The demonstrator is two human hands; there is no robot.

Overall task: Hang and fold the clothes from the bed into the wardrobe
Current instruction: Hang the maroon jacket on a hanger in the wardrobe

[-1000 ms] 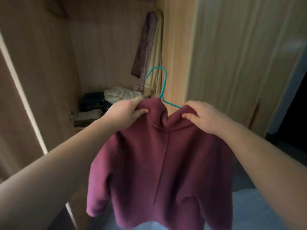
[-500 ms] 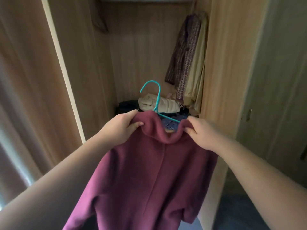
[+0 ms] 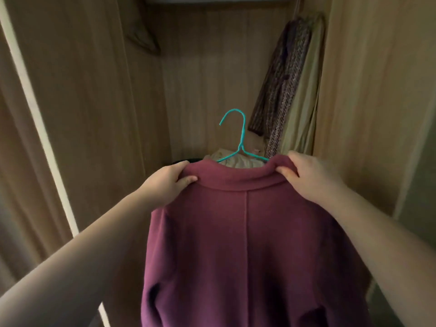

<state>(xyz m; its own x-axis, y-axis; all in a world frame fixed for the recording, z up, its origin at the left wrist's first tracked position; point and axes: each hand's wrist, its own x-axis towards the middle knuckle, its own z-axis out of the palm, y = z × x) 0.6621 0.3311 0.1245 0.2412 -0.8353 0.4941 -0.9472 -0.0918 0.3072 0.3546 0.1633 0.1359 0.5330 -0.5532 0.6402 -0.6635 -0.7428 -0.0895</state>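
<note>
maroon woollen jacket [image 3: 247, 244] is held up in the opening of the wooden wardrobe [image 3: 94, 90], back panel towards the camera, carried on a teal wire hanger [image 3: 241, 142] whose hook stands free above the collar; left hand [image 3: 165, 185] is pinched on the left shoulder beside the collar, right hand [image 3: 311, 178] is pinched on the right shoulder, thumbs on the near side, fingers curled over the top. Only cloth appears to be gripped, not the wire, so the hook is probably free to twist or tip when lifted and the rail could be missed; the rail itself is not seen, being above the frame. If one hand is released early, the jacket may be dragged off that thin wire arm. The brown knitted garment [image 3: 283, 79] and beige garment [image 3: 306, 102] hanging at right could be snagged by the hook
</note>
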